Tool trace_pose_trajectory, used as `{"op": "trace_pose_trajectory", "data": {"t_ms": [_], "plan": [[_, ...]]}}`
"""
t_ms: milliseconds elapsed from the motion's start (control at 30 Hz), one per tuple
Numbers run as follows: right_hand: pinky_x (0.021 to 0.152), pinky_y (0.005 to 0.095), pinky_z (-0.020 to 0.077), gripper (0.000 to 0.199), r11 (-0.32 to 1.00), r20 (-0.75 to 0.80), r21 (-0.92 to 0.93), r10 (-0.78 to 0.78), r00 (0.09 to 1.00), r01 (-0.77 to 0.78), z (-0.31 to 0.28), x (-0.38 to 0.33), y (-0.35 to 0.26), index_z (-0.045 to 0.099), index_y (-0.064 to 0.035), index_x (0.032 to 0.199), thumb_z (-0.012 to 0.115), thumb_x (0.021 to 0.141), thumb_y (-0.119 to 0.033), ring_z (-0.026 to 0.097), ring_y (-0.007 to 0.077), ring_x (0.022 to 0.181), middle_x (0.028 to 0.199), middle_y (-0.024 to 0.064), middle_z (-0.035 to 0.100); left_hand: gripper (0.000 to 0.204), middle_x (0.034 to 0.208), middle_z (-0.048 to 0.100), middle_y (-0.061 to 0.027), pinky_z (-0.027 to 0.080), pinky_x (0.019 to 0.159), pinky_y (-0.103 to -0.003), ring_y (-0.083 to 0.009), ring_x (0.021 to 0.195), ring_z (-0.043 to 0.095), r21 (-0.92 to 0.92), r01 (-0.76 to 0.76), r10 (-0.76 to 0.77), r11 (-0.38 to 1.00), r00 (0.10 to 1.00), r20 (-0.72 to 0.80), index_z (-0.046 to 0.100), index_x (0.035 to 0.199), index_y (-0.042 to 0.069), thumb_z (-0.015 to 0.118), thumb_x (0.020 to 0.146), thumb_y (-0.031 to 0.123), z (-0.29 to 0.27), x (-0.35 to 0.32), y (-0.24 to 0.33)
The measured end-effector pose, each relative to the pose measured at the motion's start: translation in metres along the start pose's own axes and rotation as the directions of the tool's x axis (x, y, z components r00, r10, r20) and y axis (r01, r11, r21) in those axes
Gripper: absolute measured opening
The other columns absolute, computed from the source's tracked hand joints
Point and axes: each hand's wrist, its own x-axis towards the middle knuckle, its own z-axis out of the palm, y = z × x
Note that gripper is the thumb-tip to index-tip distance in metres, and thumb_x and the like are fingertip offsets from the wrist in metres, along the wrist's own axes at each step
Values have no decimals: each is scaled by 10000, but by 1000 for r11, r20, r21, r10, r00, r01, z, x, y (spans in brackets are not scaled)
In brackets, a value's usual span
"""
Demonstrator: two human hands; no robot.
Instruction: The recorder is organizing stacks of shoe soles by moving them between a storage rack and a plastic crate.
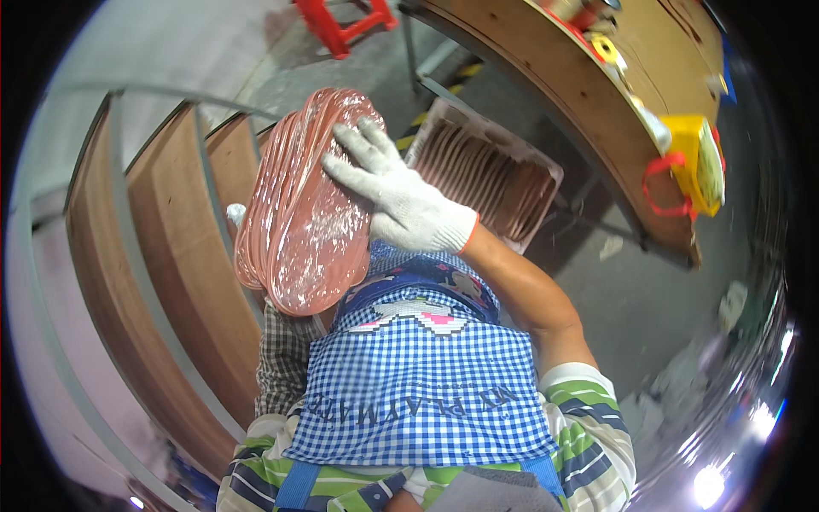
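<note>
A thick stack of glossy pinkish-brown shoe soles is held up at my left side, slightly fanned along its left edge. The stack rests on my left forearm and hand, and only a bit of white glove shows past its left edge. Most of that hand's fingers are hidden under the soles. My right hand, in a white knit glove with an orange cuff edge, lies on the top sole near its upper right. Its fingers are stretched out and apart.
A rack with slanted brown boards stands close on the left. Beyond my right hand, a light crate holds a row of similar soles. A wooden table curves across the upper right, with a yellow bag. A red stool stands far off.
</note>
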Motion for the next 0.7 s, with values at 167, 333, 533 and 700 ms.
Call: {"op": "trace_pose_trajectory", "data": {"t_ms": [167, 333, 533, 700], "plan": [[1208, 595, 243, 632, 973, -343, 152, 218, 914, -175, 30, -46, 9, 572, -58, 1395, 741, 875, -374, 217, 523, 1497, 1557, 281, 376, 450, 1316, 627, -163, 524, 1038, -432, -266, 1164, 637, -23, 274, -273, 961, 961, 37, 553, 1371, 14, 562, 1043, 321, -8, 22, -20], [1166, 517, 360, 659, 863, -684, 265, 482, 548, -429, 45, -59, 9, 639, -57, 1202, 902, 713, -414, 439, 418, 1387, 1375, 192, 556, 463, 1297, 641, -180, 551, 1016, -430, -276, 1136, 662, -46, 480, -477, 876, 877, 59, 555, 1370, -1, 561, 1042, 325, -7, 82, -50], [1125, 503, 408, 859, 723, -741, 128, 525, 419, -679, 54, -92, 29, 587, -37, 1366, 912, 674, -431, 479, 389, 1321, 1393, 190, 532, 470, 1193, 709, -213, 602, 945, -428, -296, 1025, 724, 90, 709, -713, 700, 700, 30, 611, 1288, -36, 561, 957, 294, -29, 128, -84], [1133, 532, 352, 903, 474, -690, 8, 640, 339, -880, 67, -115, 37, 555, -49, 1413, 858, 711, -530, 445, 436, 1305, 1373, 183, 553, 558, 1267, 659, -254, 593, 982, -459, -326, 1059, 712, 81, 832, -835, 549, 542, 89, 534, 1378, -36, 584, 927, 288, -45, 143, -124]]}}
